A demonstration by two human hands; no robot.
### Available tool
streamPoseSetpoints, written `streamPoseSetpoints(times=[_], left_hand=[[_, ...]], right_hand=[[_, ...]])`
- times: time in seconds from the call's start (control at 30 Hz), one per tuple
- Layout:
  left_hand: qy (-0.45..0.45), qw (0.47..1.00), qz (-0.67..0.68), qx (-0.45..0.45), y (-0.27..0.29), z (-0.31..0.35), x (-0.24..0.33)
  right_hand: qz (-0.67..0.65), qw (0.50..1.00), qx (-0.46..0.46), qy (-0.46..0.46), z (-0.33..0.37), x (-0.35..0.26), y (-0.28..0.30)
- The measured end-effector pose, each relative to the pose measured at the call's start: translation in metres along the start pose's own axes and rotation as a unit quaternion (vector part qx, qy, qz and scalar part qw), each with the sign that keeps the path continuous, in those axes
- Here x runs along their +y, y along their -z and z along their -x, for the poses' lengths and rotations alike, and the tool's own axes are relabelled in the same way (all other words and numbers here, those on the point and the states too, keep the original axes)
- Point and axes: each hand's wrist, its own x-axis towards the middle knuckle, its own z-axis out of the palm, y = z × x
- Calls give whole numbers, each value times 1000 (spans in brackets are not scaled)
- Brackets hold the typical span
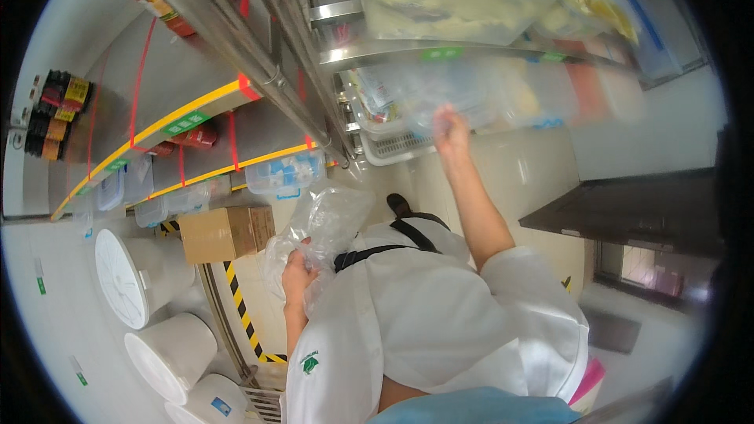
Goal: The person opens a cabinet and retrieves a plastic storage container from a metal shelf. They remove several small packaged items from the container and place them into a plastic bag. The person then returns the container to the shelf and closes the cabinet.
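Note:
My left hand (298, 274) is closed on a crumpled clear plastic bag (334, 216), which billows out in front of my white coat. My right hand (451, 135) reaches forward to the lower level of a metal rack. Motion smears its fingers, and they overlap the front of a clear plastic container (448, 94); whether they grip it is unclear. Beside that container, on the left, a white perforated basket (397, 149) holds packets. Above, a large clear bin (463, 8) with a blue handle holds pale contents.
Steel posts (271, 71) stand between this rack and a grey shelf (212, 137) with yellow edging at left. A cardboard box (220, 234) and white lidded tubs (126, 279) stand at lower left. A dark panel (628, 212) juts out at right.

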Motion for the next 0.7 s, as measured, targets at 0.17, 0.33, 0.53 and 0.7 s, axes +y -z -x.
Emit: streamPoseSetpoints(times=[0.17,0.33,0.53,0.7], left_hand=[[18,999,18,36,-4,19,-7],[53,993,53,93,-11,40,-25],[56,990,73,108,-16,36,-33],[70,988,71,117,-9,34,-20]], right_hand=[[20,1000,-1,14,7,86,-35],[134,989,62,12,25,95,-49],[265,960,79,-43,44,82,-49],[507,809,-37,-296,29,21,-34]])
